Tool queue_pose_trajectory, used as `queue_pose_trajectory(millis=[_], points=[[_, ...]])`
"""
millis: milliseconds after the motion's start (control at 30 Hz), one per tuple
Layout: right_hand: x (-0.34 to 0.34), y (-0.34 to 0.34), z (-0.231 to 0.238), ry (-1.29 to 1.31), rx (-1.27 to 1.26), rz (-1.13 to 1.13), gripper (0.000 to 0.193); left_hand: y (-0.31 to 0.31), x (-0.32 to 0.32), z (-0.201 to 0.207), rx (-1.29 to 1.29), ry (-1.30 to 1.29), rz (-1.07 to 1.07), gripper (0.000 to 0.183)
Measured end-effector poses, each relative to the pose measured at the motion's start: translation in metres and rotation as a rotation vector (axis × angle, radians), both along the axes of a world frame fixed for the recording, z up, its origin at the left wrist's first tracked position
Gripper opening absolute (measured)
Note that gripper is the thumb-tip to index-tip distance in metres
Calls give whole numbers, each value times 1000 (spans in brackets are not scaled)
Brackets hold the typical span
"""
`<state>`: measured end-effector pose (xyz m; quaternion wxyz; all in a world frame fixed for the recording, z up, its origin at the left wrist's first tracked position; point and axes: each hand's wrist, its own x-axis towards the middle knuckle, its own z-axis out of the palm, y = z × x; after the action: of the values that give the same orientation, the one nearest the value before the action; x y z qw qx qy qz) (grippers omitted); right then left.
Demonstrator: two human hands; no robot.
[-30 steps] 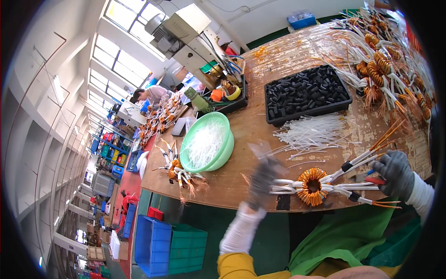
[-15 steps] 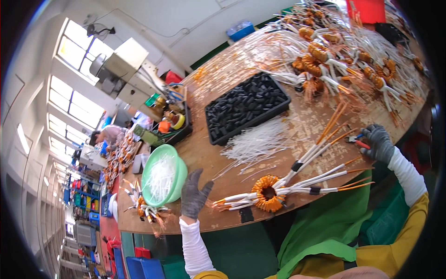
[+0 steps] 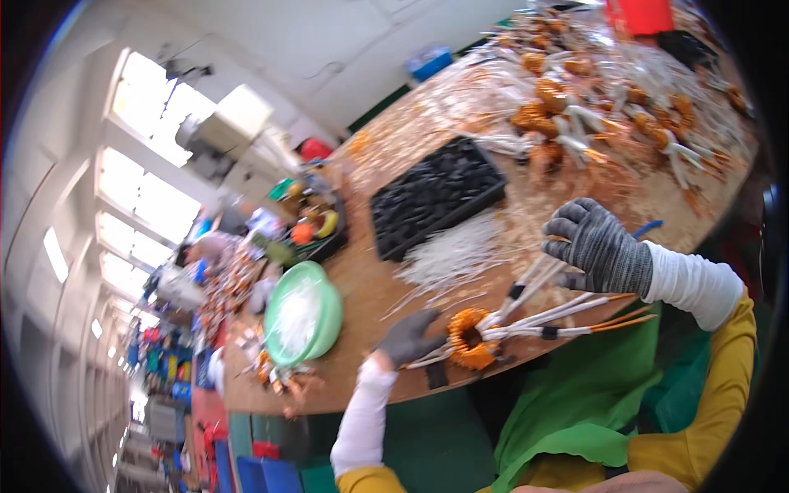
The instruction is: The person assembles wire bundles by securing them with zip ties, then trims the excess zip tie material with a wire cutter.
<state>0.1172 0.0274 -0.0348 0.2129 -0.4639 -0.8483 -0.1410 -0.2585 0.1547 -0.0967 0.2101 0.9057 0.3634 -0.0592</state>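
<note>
Left hand (image 3: 408, 338) reaching low to the copper coil's (image 3: 472, 338) left-hand wires, whether gripping them cannot be told, right hand (image 3: 598, 248) palm-down above its right-hand wires, fingers loosely bent, thumb apart, coil near worn wooden table's (image 3: 362, 361) front edge, black tray (image 3: 438, 197) beyond, bright windows (image 3: 148, 191) far left.

A pale machine (image 3: 240, 119) stood near 10 o'clock, bright windows (image 3: 149, 182) past it toward 9. A lamp (image 3: 55, 255) glowed at 9. At 12, 1 blue bin (image 3: 429, 63) sat before the wall (image 3: 353, 49); a red bucket (image 3: 639, 16) stood between 1 and 2, a blue crate (image 3: 263, 476) at 7.
</note>
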Motion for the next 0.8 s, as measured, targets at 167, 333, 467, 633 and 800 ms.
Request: queue_pose_trajectory(millis=[167,333,467,633,800], points=[[-31,9,-50,-276,-82,-3,75,15,41,-14,-467,-18,51,63],[-40,-41,-60,-221,-323,-139,96,-2,81,0,-341,143,23,69],[-37,-48,-121,-135,-408,-245,102,-2,78,-12,-192,187,59,69],[-22,-43,-131,126,-452,-320,71,-11,63,-21,-209,-64,173,64],[-32,-38,-113,321,-453,-161,29,-26,39,-3,-19,-78,150,55]])
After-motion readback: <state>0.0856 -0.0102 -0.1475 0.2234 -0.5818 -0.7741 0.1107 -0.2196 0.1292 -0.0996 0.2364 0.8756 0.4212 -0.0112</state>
